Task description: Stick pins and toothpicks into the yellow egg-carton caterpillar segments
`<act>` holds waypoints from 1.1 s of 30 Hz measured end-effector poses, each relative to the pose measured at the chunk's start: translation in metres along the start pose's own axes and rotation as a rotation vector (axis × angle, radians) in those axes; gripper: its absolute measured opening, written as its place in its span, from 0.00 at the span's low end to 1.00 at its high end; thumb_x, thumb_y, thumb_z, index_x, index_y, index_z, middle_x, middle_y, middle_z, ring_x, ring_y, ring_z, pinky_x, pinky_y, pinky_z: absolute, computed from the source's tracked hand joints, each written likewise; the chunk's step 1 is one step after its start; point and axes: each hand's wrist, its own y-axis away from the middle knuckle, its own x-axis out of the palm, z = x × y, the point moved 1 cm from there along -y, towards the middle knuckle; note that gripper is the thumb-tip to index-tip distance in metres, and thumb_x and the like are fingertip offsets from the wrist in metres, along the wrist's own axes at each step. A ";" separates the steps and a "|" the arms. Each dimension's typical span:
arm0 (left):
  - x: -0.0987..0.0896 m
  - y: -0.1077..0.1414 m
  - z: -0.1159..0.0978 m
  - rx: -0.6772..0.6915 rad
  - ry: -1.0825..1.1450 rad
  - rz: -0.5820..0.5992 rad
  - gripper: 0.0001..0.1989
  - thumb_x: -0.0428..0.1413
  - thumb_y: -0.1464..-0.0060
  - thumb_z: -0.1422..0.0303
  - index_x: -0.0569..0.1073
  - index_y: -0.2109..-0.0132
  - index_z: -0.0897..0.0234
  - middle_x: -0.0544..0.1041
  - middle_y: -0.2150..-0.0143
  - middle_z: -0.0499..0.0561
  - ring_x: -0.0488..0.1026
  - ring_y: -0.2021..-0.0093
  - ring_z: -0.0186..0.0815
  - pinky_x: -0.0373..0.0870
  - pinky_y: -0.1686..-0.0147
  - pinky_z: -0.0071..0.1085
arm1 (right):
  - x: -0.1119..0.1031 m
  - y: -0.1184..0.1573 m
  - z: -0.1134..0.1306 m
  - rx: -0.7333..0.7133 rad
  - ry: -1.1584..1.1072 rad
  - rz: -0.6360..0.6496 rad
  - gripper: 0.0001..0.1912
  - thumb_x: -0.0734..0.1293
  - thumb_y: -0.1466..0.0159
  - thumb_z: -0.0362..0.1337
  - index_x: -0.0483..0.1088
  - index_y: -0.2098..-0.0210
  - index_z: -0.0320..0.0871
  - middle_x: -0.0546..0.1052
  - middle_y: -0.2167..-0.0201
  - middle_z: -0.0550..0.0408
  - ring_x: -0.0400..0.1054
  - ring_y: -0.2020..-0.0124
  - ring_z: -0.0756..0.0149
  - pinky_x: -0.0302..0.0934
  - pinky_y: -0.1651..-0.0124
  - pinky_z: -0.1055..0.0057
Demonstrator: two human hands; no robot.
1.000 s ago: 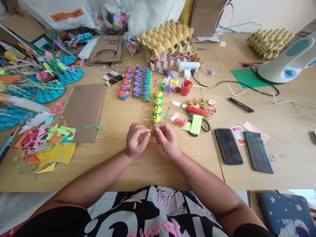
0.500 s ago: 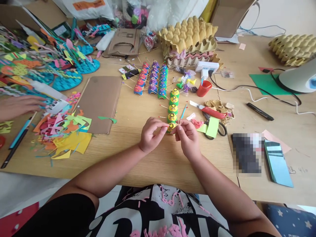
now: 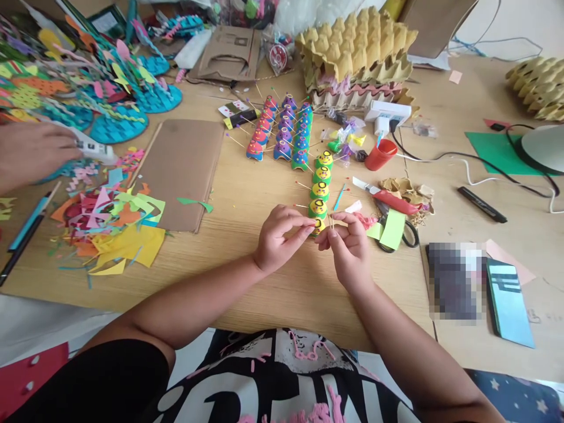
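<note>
A yellow-and-green caterpillar made of egg-carton cups (image 3: 320,191) lies in front of me, with black rings on its bumps and thin red-tipped sticks jutting from its sides. My left hand (image 3: 286,235) is pinched at its near end, by the last yellow cup; whatever is between the fingertips is too small to make out. On the other side, my right hand (image 3: 350,249) pinches thin toothpicks (image 3: 331,222) between thumb and fingers. Beyond stand three similar caterpillars: a red one (image 3: 261,132), a purple one (image 3: 284,132) and a blue-green one (image 3: 302,138).
To the right lie a red-handled knife (image 3: 396,200), scissors (image 3: 412,235), a red cup (image 3: 381,155) and a phone (image 3: 511,299). Left are a cardboard sheet (image 3: 185,170), paper scraps (image 3: 118,217) and another person's hand (image 3: 37,153). Egg cartons (image 3: 356,47) are stacked behind.
My view has shifted slightly, so the table's things appear further right. Both my hands keep their pinch at the caterpillar's near end. The other person's hand has moved onto a white tool.
</note>
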 end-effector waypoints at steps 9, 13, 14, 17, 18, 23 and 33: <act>0.000 0.002 0.000 -0.013 0.035 0.026 0.03 0.62 0.35 0.67 0.81 0.57 0.58 0.82 0.63 0.48 0.76 0.61 0.33 0.74 0.57 0.35 | 0.005 0.000 -0.001 0.014 -0.110 0.004 0.11 0.70 0.31 0.44 0.63 0.56 0.51 0.75 0.73 0.62 0.69 0.72 0.68 0.63 0.68 0.67; -0.001 0.001 -0.001 0.002 0.070 0.016 0.03 0.62 0.36 0.68 0.80 0.56 0.58 0.82 0.62 0.48 0.76 0.61 0.33 0.73 0.56 0.35 | 0.006 -0.002 -0.001 -0.010 -0.150 0.017 0.13 0.70 0.31 0.41 0.60 0.60 0.51 0.74 0.73 0.62 0.65 0.71 0.69 0.58 0.70 0.71; -0.001 0.001 -0.001 -0.007 0.062 0.019 0.03 0.62 0.36 0.67 0.80 0.56 0.58 0.82 0.62 0.48 0.76 0.61 0.33 0.73 0.56 0.35 | 0.006 -0.003 -0.001 -0.009 -0.148 0.023 0.13 0.70 0.32 0.41 0.59 0.61 0.51 0.73 0.73 0.62 0.65 0.70 0.68 0.57 0.69 0.71; 0.000 0.001 -0.001 -0.032 0.049 0.035 0.04 0.61 0.35 0.66 0.81 0.57 0.58 0.82 0.63 0.49 0.76 0.61 0.33 0.73 0.57 0.35 | 0.006 -0.003 -0.001 0.000 -0.141 0.044 0.14 0.70 0.32 0.41 0.57 0.62 0.51 0.73 0.73 0.61 0.65 0.69 0.67 0.57 0.66 0.69; 0.000 0.001 -0.001 -0.032 0.057 0.035 0.04 0.61 0.35 0.66 0.81 0.57 0.58 0.82 0.63 0.49 0.77 0.61 0.33 0.73 0.57 0.35 | 0.006 -0.003 -0.001 0.004 -0.146 0.053 0.14 0.70 0.32 0.41 0.57 0.62 0.51 0.73 0.72 0.61 0.64 0.68 0.67 0.57 0.66 0.69; 0.000 0.001 0.001 -0.049 0.118 -0.006 0.04 0.63 0.37 0.70 0.81 0.55 0.58 0.82 0.61 0.48 0.77 0.60 0.32 0.73 0.54 0.34 | 0.006 -0.001 -0.005 0.046 -0.166 0.095 0.10 0.69 0.30 0.41 0.62 0.59 0.51 0.74 0.69 0.61 0.67 0.66 0.69 0.61 0.61 0.69; 0.006 0.010 0.003 -0.506 0.607 -0.011 0.08 0.63 0.37 0.62 0.81 0.56 0.61 0.83 0.63 0.49 0.78 0.64 0.28 0.74 0.63 0.25 | 0.005 0.002 -0.002 -0.083 0.077 0.087 0.13 0.65 0.27 0.38 0.69 0.44 0.52 0.78 0.66 0.57 0.74 0.61 0.65 0.70 0.51 0.60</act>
